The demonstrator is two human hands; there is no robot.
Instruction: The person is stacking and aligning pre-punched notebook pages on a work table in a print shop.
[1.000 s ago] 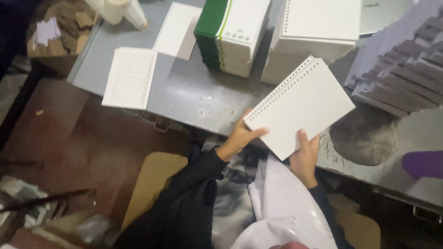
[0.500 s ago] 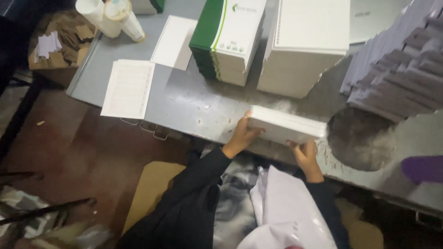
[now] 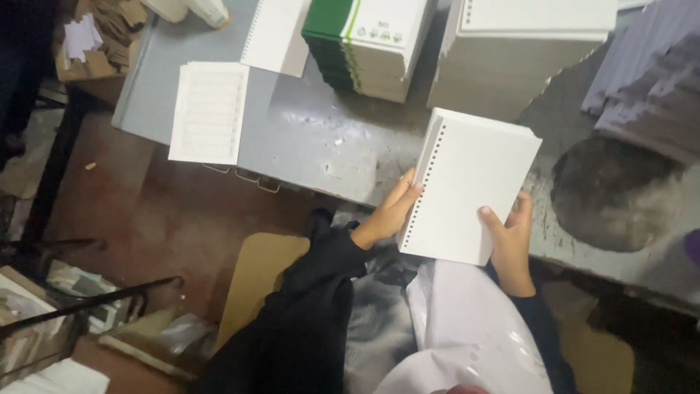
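Both hands grip a punched white pad (image 3: 467, 186) over the near edge of a scuffed grey surface (image 3: 321, 138): left hand (image 3: 390, 211) on its holed edge, right hand (image 3: 510, 237) at the bottom corner. Paper stacks (image 3: 521, 55) stand behind; the floor (image 3: 146, 219) is reddish brown.

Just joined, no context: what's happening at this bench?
A person holds a block of punched white sheets face-up over the near edge of a grey metal table. The left hand grips its punched edge; the right hand holds the lower right corner. Behind it stand a tall white paper stack and a green-topped stack. A printed sheet overhangs the table's left front edge.
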